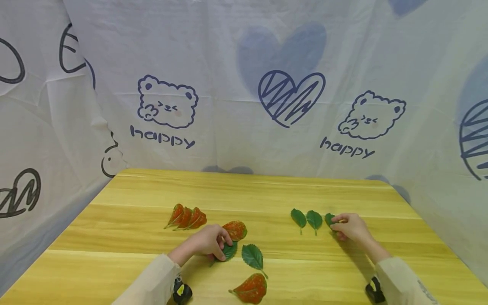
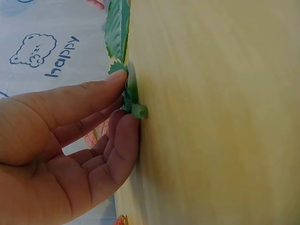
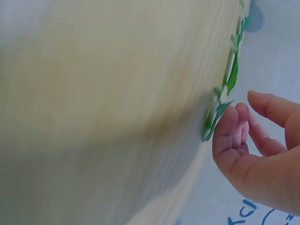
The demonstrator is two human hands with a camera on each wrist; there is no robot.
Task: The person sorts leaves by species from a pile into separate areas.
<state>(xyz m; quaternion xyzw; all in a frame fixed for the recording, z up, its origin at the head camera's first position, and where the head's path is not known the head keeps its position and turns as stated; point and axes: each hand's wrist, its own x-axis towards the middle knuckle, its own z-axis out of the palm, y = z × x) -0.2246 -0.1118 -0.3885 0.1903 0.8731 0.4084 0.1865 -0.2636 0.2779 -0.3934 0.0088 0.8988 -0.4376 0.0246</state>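
My left hand (image 1: pixel 209 242) pinches a green leaf (image 1: pixel 229 251) low over the wooden table, thumb on one side and fingers on the other. In the left wrist view its rolled stem end (image 2: pixel 139 111) pokes out by the fingertips. On the right, my right hand (image 1: pixel 352 228) has its fingertips at another green leaf (image 1: pixel 329 218), the last of a row of three. The right wrist view shows the thumb (image 3: pixel 268 105) parted from the bent fingers, with that leaf (image 3: pixel 215 119) lying on the table beside them.
Three overlapping red leaves (image 1: pixel 185 217) lie at the left. A red leaf (image 1: pixel 235 230) lies just beyond my left hand; a green leaf (image 1: pixel 252 256) and another red leaf (image 1: pixel 251 289) lie nearer the front. A printed white curtain (image 1: pixel 228 84) hangs behind the wooden table (image 1: pixel 152 186).
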